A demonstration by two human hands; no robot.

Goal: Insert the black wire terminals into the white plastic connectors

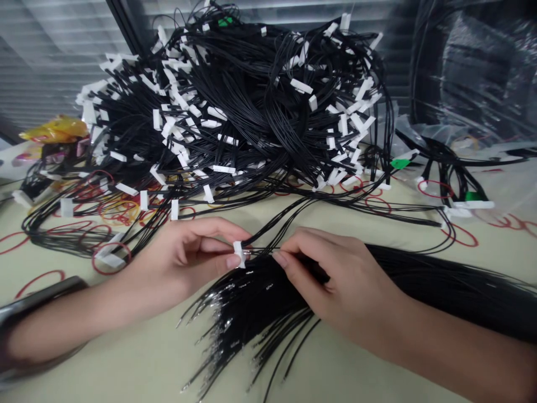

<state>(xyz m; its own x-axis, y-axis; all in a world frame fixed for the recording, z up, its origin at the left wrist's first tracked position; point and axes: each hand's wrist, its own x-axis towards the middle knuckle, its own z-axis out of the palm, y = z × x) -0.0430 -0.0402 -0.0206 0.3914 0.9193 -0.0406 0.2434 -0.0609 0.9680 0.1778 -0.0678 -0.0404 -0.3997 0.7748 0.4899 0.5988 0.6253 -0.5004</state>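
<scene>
- Just above the far left end of the wire bundle [239, 305], a white connector [239, 254] is pinched between the thumb and fingers of the left hand [180, 266].
- Over the middle of the bundle, the right hand [348, 280] has thumb and forefinger closed on a thin black wire [265, 249] that points at the connector; the hands are apart, bridged by it.
- Beyond the bundle, attached wires [271, 225] lead from the connector towards a large cable pile [251, 106] on the counter [146, 358].
- The step in hand appears to be feeding this wire's end into the connector; whether it is seated I cannot tell.
- The next move seems to call for a steady left grip, the tip lined up with its slot, and a straight push above the bundle.
</scene>
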